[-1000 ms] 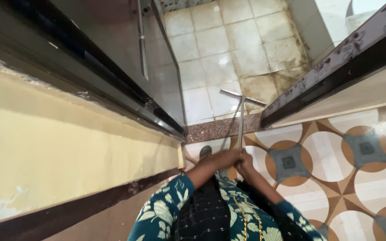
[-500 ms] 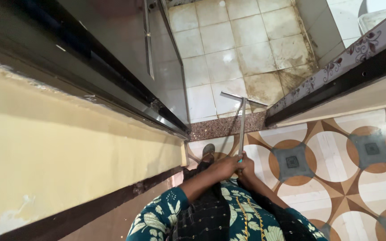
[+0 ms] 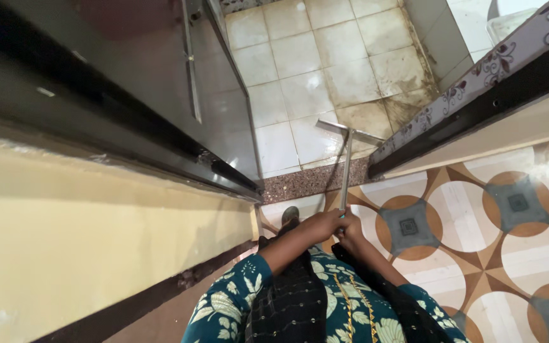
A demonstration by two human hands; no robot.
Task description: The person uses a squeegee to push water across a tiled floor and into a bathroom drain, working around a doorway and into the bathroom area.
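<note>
Standing at the doorway. My left hand (image 3: 318, 223) and right hand (image 3: 351, 230) are both closed around the top of the floor wiper handle (image 3: 345, 173), held close together in front of my chest, arms bent and reaching forward. The handle runs out over the granite threshold (image 3: 306, 181). Its blade (image 3: 349, 131) rests on the wet white tile floor (image 3: 300, 63) just past the threshold. Brown stains remain near the far right tiles, so the cleaning looks unfinished.

My sleeves (image 3: 223, 305) are teal with cream flowers. Silver-grey squeegee (image 3: 347, 159) over stained white tiles (image 3: 293, 57); speckled maroon threshold (image 3: 306, 181); brown, cream and grey-circle floor (image 3: 478, 222); yellow wall (image 3: 96, 241).
</note>
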